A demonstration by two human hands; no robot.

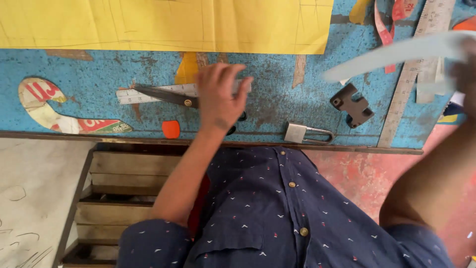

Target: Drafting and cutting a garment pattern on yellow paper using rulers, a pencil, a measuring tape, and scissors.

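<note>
From the head view, the right hand [463, 69] is showing only at the frame's right edge, blurred and partly cut off; it is gripping a pale curved strip [396, 52], itself smeared into a streak, so its material is hard to make out. The strip is hovering above the blue worn table [99, 79], crossing over a long metal ruler [414, 74] that is lying slantwise.

The left hand [218, 97] is resting palm-down on the scissors [168, 95], covering their handles; only the dark blades and the brass pivot are showing, pointing left. Whether the fingers are closing around the handles I cannot tell. The scissors are lying across a short ruler [148, 92], whose right end is passing under the hand.

Just beside the hand, toward the table's near edge, an orange chalk piece [171, 129] is lying, and a padlock [305, 133] is sitting further right. A dark metal bracket [352, 104] is lying near the long ruler. A yellow paper sheet [163, 22] is covering the table's far side, running out of frame.
</note>
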